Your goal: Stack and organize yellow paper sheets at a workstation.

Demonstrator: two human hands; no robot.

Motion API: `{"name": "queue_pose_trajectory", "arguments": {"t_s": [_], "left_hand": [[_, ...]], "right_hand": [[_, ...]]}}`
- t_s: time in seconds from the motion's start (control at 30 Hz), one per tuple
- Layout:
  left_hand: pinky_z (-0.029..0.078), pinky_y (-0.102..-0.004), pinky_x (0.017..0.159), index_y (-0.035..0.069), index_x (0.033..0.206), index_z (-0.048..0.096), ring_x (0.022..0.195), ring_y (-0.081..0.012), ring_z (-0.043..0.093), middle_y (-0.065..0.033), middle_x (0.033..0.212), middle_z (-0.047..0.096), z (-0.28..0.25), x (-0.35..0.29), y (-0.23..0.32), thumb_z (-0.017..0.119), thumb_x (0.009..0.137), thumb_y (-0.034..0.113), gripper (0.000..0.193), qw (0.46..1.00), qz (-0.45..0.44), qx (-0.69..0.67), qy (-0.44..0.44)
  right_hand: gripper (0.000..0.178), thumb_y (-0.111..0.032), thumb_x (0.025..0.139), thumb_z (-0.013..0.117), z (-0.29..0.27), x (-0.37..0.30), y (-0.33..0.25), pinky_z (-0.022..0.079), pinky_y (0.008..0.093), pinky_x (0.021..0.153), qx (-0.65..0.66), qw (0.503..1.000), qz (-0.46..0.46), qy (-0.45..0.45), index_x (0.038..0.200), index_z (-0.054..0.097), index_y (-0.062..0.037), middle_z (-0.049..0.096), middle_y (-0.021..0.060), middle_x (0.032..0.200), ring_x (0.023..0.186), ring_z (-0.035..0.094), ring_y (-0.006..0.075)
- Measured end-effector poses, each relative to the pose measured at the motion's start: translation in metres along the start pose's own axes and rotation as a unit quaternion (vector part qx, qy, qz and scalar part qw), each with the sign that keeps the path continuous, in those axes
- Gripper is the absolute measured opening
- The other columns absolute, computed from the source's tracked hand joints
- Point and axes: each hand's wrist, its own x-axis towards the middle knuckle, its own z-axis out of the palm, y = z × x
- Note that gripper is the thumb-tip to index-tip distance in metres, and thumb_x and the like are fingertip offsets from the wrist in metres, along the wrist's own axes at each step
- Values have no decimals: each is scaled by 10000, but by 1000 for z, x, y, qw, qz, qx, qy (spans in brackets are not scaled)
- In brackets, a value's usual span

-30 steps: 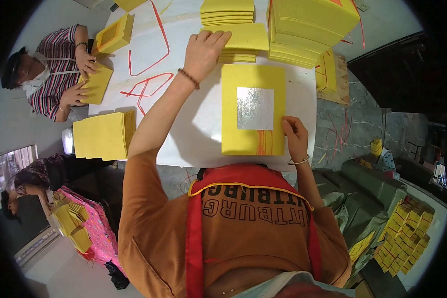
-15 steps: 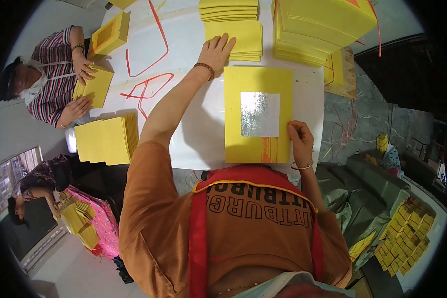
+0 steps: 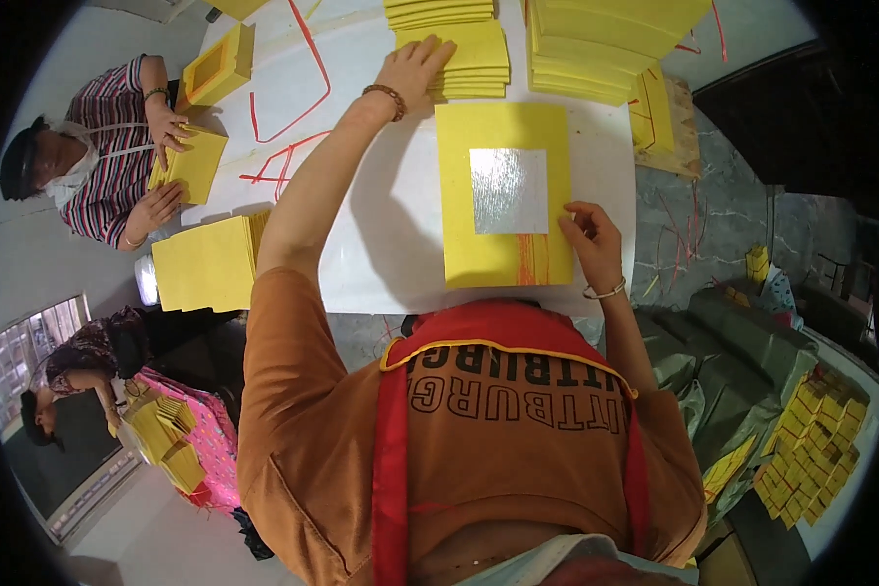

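Observation:
A yellow sheet of joss paper point(image 3: 459, 195) with a silver foil square point(image 3: 508, 190) and orange streaks lies flat at the table's near edge, in front of my body. My right hand point(image 3: 594, 244) is at its right edge, thumb and forefinger curled against the border; the other fingers fold inward. Farther off, my left hand point(image 3: 418, 70) rests with outstretched fingers on the left side of a stack of yellow paper point(image 3: 474, 61). Whether the fingertips have hold of a single sheet there is too small to tell.
Taller yellow stacks point(image 3: 596, 59) stand at the far right of the white table point(image 3: 381, 264). Another yellow stack point(image 3: 205, 264) sits left of my arm. Red strips point(image 3: 313, 68) lie across the tabletop. On the left, a co-worker point(image 3: 107, 146) handles yellow paper; another person point(image 3: 88, 371) works lower down.
The table and papers sit slightly higher in the picture. My left hand stays on the far stack, nearer its left edge. My right hand stays beside the foil sheet's edge.

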Motion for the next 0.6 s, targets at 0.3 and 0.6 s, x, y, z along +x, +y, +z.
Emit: {"name": "queue_pose_trajectory", "arguments": {"t_s": [0.3, 0.6], "left_hand": [[383, -373, 824, 87, 1099, 572, 958, -275, 500, -96, 1075, 554, -73, -124, 140, 655, 749, 225, 385, 928, 167, -332, 27], [379, -337, 759, 108, 1052, 594, 875, -238, 480, -60, 1029, 556, -77, -155, 168, 660, 738, 274, 361, 951, 174, -254, 37]], "right_hand": [[170, -131, 776, 657, -3, 0, 6, 424, 207, 604, -88, 994, -60, 1, 935, 644, -71, 533, 44, 1005, 824, 539, 97], [172, -150, 793, 646, 0, 3, 24, 461, 246, 749, 72, 997, -21, -21, 949, 656, -79, 505, 47, 1088, 916, 543, 109]]}}
